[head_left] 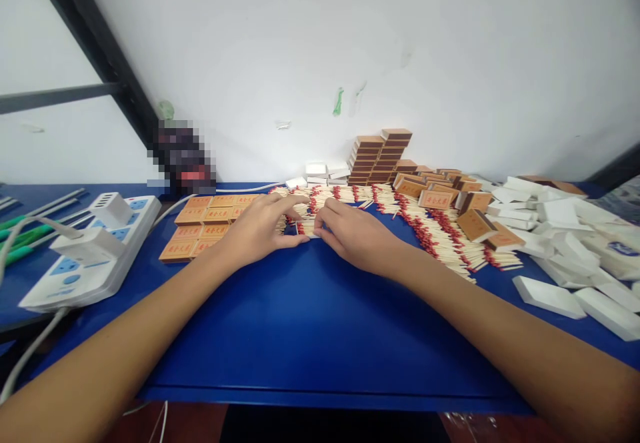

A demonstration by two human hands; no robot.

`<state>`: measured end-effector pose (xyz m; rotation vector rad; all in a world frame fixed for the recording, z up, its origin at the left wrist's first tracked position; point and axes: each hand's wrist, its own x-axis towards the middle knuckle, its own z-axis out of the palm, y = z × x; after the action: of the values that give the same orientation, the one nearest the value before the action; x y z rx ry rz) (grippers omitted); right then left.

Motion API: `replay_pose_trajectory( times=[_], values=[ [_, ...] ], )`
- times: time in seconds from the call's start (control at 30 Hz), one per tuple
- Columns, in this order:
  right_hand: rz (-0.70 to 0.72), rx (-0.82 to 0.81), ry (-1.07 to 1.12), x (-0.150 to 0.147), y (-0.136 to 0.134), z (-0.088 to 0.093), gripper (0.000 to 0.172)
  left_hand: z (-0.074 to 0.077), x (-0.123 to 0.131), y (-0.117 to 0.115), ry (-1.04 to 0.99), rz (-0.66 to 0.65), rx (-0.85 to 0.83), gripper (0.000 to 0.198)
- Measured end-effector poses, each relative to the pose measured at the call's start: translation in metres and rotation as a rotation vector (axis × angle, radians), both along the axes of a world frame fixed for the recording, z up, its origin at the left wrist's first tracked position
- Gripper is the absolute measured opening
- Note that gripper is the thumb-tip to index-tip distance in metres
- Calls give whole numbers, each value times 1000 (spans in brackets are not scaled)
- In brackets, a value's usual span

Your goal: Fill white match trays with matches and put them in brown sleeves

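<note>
The person's left hand (260, 224) and right hand (357, 235) were bare, with slim fingers (290, 200). The left forearm (135, 326) and right forearm (500, 325) were bare too, slim at the wrists (399, 260) and wider farther up. The nails were too small to see well.

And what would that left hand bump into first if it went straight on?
The left hand would probably meet the matches first, with the right hand close by; depth is unclear.
</note>
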<state>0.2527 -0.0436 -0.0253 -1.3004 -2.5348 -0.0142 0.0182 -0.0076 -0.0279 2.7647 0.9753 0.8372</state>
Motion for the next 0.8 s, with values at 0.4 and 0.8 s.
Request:
replay_pose_trajectory(
  times=[0.4, 0.8],
  values=[
    [9, -12, 202, 8, 7, -12, 3, -1, 0, -2, 56, -89, 37, 60],
    [11, -22, 257, 5, 5, -11, 5, -3, 0, -1, 82, -68, 8, 56]
  ],
)
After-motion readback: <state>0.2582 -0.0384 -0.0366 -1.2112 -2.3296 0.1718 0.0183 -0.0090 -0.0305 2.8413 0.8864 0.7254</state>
